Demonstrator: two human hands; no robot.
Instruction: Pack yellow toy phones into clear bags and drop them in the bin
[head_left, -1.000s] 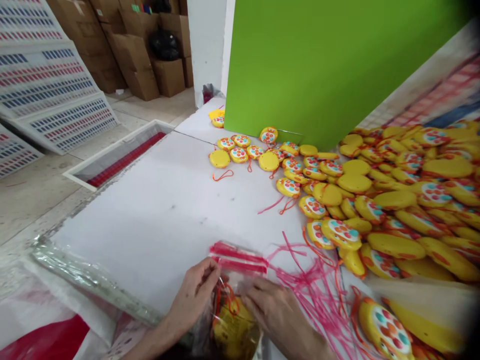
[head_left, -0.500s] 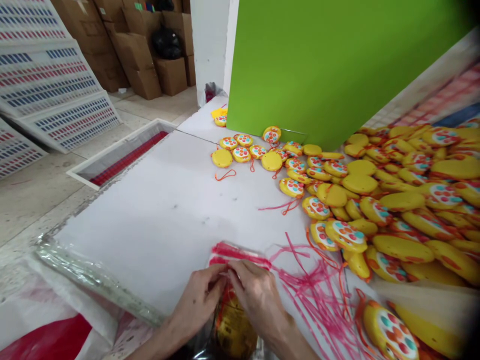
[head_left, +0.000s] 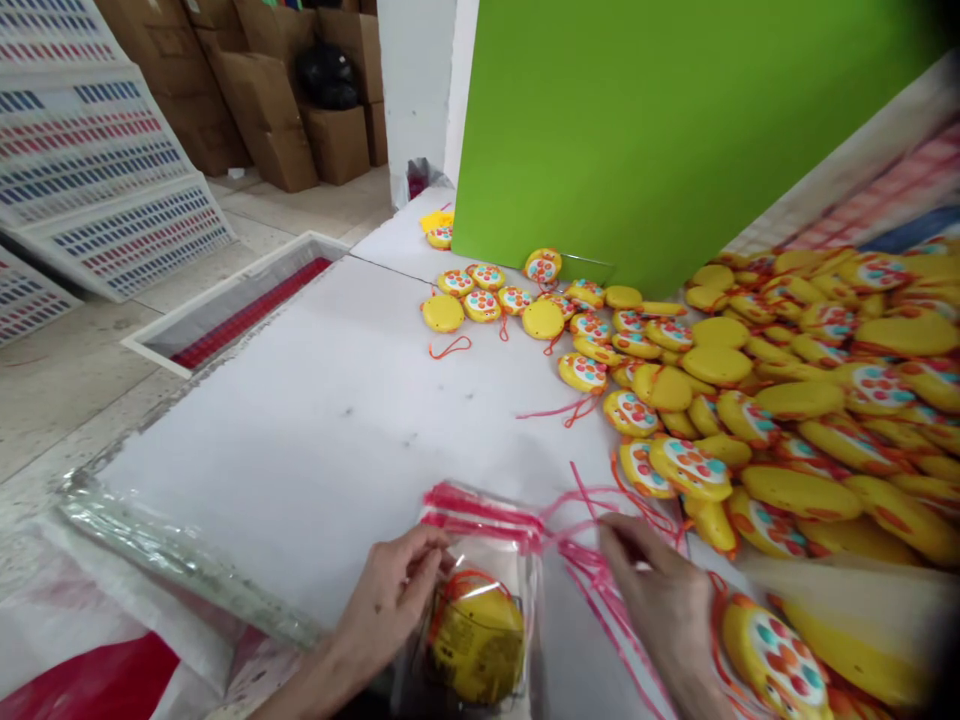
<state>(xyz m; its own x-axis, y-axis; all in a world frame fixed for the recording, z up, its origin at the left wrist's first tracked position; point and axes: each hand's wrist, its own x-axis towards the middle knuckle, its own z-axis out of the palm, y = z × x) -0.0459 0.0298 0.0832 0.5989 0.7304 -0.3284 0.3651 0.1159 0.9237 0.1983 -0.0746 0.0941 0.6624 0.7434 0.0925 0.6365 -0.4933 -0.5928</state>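
A clear plastic bag (head_left: 529, 600) with a pink striped top lies at the table's near edge. Inside it is a yellow toy (head_left: 480, 640) with an orange cord, seen through the film with its plain side up. My left hand (head_left: 397, 595) is closed, thumb and fingers pinched at the bag's upper left edge. To the right, my right hand (head_left: 664, 600) is closed at the loose pink strips (head_left: 592, 570), its fingertips pinching at a strip. The exact contact there is partly hidden by the fingers.
A large heap of yellow toys (head_left: 720, 365) with dotted faces covers the table's right side. Behind stands a green panel (head_left: 600, 130). White crates (head_left: 112, 150) and cardboard boxes (head_left: 270, 120) are at the left, with a white-framed tray (head_left: 154, 345) beside the table.
My hands have parted from above the bag. The right hand has moved right to the pink strips, while the left stays at the bag's left edge. The bagged toy is now uncovered.
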